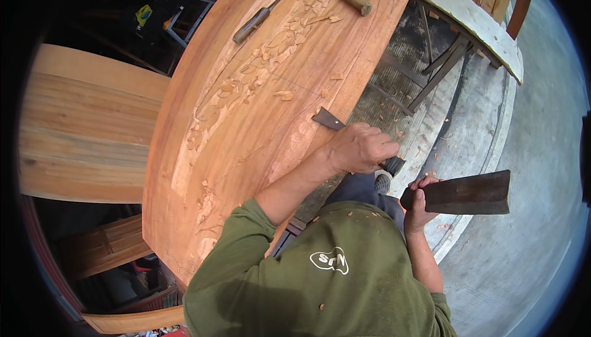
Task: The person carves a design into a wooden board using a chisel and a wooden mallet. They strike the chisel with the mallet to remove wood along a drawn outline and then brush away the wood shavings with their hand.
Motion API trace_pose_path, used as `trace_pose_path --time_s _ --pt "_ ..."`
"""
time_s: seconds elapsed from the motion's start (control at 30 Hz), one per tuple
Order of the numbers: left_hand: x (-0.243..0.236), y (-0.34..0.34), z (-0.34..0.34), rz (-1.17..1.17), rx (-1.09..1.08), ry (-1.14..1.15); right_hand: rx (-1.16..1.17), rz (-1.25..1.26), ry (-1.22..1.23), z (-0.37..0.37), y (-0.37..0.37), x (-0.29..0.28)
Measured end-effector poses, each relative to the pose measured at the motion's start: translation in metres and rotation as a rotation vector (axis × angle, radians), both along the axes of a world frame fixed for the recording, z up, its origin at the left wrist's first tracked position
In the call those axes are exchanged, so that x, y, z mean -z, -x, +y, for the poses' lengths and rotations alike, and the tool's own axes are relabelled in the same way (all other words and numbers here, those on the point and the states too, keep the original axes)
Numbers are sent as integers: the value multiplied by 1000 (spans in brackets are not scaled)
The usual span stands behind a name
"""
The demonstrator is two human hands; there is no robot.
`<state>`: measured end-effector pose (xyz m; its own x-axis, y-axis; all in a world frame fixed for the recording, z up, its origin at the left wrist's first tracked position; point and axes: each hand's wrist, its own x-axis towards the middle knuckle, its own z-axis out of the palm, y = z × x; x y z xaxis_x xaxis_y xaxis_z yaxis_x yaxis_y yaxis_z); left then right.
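Note:
My left hand (363, 149) is closed round the handle of a chisel (329, 119); its flat dark blade rests on a carved wooden panel (169, 152) near the right edge. Lower right, my right hand (420, 204) grips a long, dark block-like mallet (465, 192), held off the panel over the floor. Wood shavings (283, 95) lie along the carved band of leaves. Toward the panel's far end lie a thin gouge (252, 24) with a dark handle and a wider chisel (360, 3) with a wooden handle.
Plain wooden boards (86, 140) lie at left. A pale board (468, 26) on a metal stand is at upper right, beside slatted wood. Concrete floor (523, 244) runs along the right. Dark bags and a blue-grey frame (181, 23) sit at upper left.

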<state>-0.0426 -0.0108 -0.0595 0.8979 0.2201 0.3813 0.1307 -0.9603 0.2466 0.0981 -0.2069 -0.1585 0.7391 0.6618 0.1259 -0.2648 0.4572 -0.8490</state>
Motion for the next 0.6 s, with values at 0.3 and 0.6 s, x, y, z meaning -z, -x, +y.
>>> trace_pose_path --time_s 0.3,0.6 --pt "-6 9 3 4 6 33 -124 -122 133 -5 -12 0" --pt "-20 9 10 -9 18 60 -217 -621 432 -4 -3 32"
